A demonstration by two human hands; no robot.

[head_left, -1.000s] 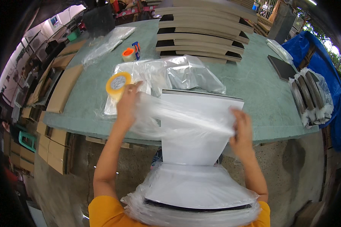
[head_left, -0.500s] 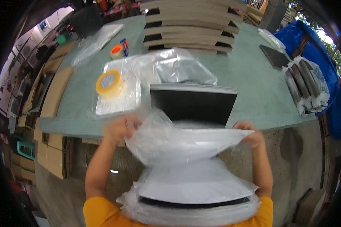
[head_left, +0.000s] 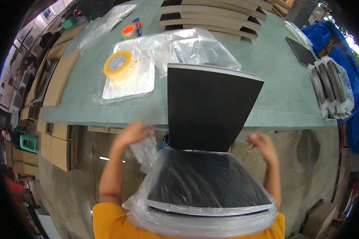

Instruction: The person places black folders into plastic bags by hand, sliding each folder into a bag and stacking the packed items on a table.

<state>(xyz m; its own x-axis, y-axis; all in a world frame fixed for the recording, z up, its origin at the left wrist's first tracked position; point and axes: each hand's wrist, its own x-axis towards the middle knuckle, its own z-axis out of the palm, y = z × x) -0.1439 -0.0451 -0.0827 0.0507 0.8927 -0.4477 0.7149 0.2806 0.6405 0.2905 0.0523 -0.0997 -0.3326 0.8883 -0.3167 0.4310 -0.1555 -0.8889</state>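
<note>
A stack of black panels wrapped in a clear plastic bag (head_left: 207, 179) lies against my lap, white edges showing at its near side. Beyond it, another stack of flat black panels with pale edges (head_left: 211, 105) leans up at the table's front edge. My left hand (head_left: 135, 132) is closed, with a loose flap of the clear plastic hanging from its fingers beside the bag. To the right of the leaning panels is my right hand (head_left: 261, 143), raised with bent fingers. Blur there hides whether it pinches anything.
On the green table (head_left: 275, 91) a roll of yellowish tape (head_left: 119, 65) rests on flat plastic bags (head_left: 127, 87). An orange-rimmed roll (head_left: 129, 32) sits farther back, near stacked boards (head_left: 211, 18). Wrapped bundles (head_left: 329, 87) stand at the right; cardboard (head_left: 62, 77) lines the left.
The plastic that was held up between my hands has come down over the wrapped stack, whose top now shows black instead of white. The leaning panels show more fully, and the view has shifted.
</note>
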